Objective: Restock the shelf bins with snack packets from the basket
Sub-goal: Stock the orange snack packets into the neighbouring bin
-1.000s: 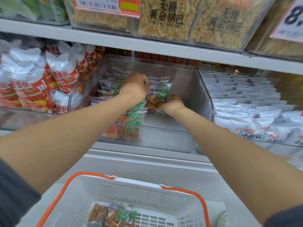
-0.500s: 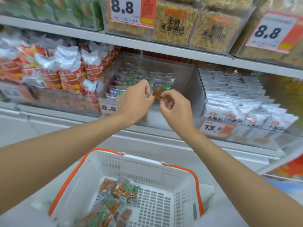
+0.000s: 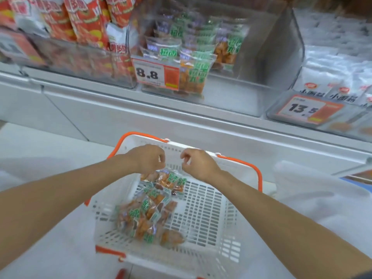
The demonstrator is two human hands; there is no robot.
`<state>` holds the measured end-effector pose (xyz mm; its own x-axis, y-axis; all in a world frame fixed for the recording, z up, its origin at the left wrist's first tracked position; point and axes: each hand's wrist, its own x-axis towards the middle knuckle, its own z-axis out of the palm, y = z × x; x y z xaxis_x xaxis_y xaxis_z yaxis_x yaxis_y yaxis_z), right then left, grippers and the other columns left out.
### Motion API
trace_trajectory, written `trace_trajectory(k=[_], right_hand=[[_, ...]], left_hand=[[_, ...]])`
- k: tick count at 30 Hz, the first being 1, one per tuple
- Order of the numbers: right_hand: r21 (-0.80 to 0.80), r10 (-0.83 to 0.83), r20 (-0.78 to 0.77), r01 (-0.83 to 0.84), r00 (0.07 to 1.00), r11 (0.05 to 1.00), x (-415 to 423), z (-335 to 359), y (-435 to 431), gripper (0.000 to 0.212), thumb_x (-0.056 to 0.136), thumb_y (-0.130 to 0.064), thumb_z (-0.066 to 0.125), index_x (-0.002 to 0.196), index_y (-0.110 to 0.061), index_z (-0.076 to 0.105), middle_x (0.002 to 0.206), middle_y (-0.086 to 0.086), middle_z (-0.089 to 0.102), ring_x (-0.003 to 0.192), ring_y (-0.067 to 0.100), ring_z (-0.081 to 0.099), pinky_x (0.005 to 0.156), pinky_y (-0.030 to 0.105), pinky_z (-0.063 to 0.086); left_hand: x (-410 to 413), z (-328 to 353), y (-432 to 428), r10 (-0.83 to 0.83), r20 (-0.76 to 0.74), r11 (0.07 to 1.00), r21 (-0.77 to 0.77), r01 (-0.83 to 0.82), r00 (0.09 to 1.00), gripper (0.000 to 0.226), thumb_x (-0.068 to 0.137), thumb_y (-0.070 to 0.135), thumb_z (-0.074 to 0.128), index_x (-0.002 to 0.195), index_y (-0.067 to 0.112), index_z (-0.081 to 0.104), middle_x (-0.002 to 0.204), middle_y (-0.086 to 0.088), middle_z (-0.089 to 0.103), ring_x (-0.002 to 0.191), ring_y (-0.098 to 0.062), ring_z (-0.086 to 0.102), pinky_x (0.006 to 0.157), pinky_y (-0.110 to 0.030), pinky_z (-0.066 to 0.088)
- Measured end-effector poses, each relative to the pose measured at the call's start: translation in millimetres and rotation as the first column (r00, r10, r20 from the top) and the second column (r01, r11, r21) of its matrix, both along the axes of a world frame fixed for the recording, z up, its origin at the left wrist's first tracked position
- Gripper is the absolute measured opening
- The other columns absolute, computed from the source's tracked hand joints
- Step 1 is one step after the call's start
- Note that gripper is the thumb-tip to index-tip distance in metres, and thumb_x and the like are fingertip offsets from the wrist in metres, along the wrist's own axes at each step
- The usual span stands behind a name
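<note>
Left hand (image 3: 148,159) now hovers over the basket (image 3: 104,218), fingers loosely curled, empty. Snack packets (image 3: 150,210) lie heaped just beneath. Right hand (image 3: 199,165) is likewise curled and empty, both withdrawn from the shelf bin (image 3: 267,47) (next grab looks due).

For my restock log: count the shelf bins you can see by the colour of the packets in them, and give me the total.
Bin of red packets: 1
Bin of green-label packets: 1
Bin of white packets: 1
Total: 3
</note>
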<state>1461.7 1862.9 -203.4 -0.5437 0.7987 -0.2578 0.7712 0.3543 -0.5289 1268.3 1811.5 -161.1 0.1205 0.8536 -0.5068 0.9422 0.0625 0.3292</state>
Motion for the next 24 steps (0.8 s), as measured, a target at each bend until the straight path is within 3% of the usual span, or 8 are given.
trace_trajectory(k=[5, 7, 9, 15, 17, 19, 22, 24], right_hand=[[-0.283, 0.051, 0.225, 0.015, 0.973, 0.959, -9, -67, -15, 0.037, 0.09, -0.024, 0.063, 0.124, -0.011, 0.055, 0.122, 0.009, 0.059, 0.104, 0.024, 0.055, 0.086, 0.033, 0.047], [-0.422, -0.091, 0.216, 0.177, 0.972, 0.889, -19, -90, -22, 0.033, 0.092, -0.025, 0.062, 0.118, -0.006, 0.054, 0.108, 0.009, 0.059, 0.09, 0.022, 0.056, 0.07, 0.028, 0.048], [-0.547, -0.285, 0.217, 0.358, 0.934, 0.757, -26, -104, -29, 0.013, 0.094, -0.024, 0.061, 0.092, -0.015, 0.052, 0.075, 0.004, 0.051, 0.062, 0.015, 0.049, 0.052, 0.021, 0.038], [-0.723, -0.558, 0.2, 0.506, 0.806, 0.471, -38, -140, -37, 0.028, 0.096, -0.027, 0.061, 0.089, 0.001, 0.057, 0.077, 0.011, 0.05, 0.069, 0.021, 0.053, 0.078, 0.034, 0.045], [-0.731, -0.598, 0.185, 0.516, 0.78, 0.447, -42, -151, -36, 0.041, 0.094, -0.027, 0.063, 0.117, 0.006, 0.054, 0.082, 0.007, 0.054, 0.073, 0.02, 0.054, 0.08, 0.032, 0.047], [-0.732, -0.614, 0.185, 0.525, 0.767, 0.434, -45, -154, -35, 0.043, 0.094, -0.025, 0.064, 0.124, 0.004, 0.053, 0.077, 0.004, 0.055, 0.068, 0.017, 0.055, 0.077, 0.03, 0.047], [-0.702, -0.617, 0.199, 0.55, 0.761, 0.452, -46, -157, -30, 0.018, 0.093, -0.023, 0.065, 0.091, -0.005, 0.061, 0.069, 0.002, 0.053, 0.065, 0.017, 0.055, 0.074, 0.029, 0.047], [-0.676, -0.61, 0.193, 0.555, 0.769, 0.485, -47, -155, -29, 0.023, 0.092, -0.021, 0.067, 0.075, -0.008, 0.057, 0.062, 0.003, 0.049, 0.063, 0.02, 0.053, 0.072, 0.032, 0.049]], left_hand=[[-2, -16, -4, -0.021, -0.056, 0.997, -0.069, 0.017, 0.998, 0.018, 0.095, 0.035, 0.055, 0.109, 0.025, 0.06, 0.099, 0.011, 0.048, 0.091, -0.011, 0.047, 0.082, -0.028, 0.044], [-8, -20, -8, 0.003, -0.08, 0.995, -0.103, -0.011, 0.997, 0.018, 0.095, 0.037, 0.055, 0.108, 0.025, 0.06, 0.097, 0.012, 0.048, 0.092, -0.011, 0.048, 0.081, -0.029, 0.044], [-14, -22, -10, 0.029, -0.102, 0.99, -0.133, -0.043, 0.994, 0.018, 0.096, 0.036, 0.053, 0.109, 0.025, 0.059, 0.099, 0.011, 0.05, 0.093, -0.012, 0.05, 0.08, -0.029, 0.044], [-24, -27, -15, 0.053, -0.11, 0.982, -0.175, -0.072, 0.993, 0.017, 0.097, 0.031, 0.053, 0.111, 0.024, 0.059, 0.102, 0.01, 0.048, 0.098, -0.014, 0.052, 0.087, -0.03, 0.046], [-24, -28, -14, 0.061, -0.11, 0.981, -0.177, -0.08, 0.992, 0.018, 0.097, 0.031, 0.053, 0.112, 0.024, 0.059, 0.101, 0.011, 0.047, 0.097, -0.014, 0.052, 0.087, -0.03, 0.046], [-25, -30, -14, 0.071, -0.103, 0.98, -0.179, -0.089, 0.992, 0.018, 0.097, 0.029, 0.054, 0.112, 0.023, 0.059, 0.102, 0.01, 0.048, 0.098, -0.014, 0.053, 0.088, -0.032, 0.047], [-23, -30, -12, 0.082, -0.1, 0.978, -0.184, -0.1, 0.992, 0.018, 0.097, 0.028, 0.053, 0.113, 0.023, 0.059, 0.102, 0.01, 0.047, 0.097, -0.014, 0.052, 0.087, -0.032, 0.048], [-21, -31, -10, 0.082, -0.099, 0.978, -0.181, -0.099, 0.992, 0.018, 0.097, 0.028, 0.052, 0.113, 0.022, 0.059, 0.102, 0.01, 0.046, 0.095, -0.013, 0.05, 0.086, -0.03, 0.047]])
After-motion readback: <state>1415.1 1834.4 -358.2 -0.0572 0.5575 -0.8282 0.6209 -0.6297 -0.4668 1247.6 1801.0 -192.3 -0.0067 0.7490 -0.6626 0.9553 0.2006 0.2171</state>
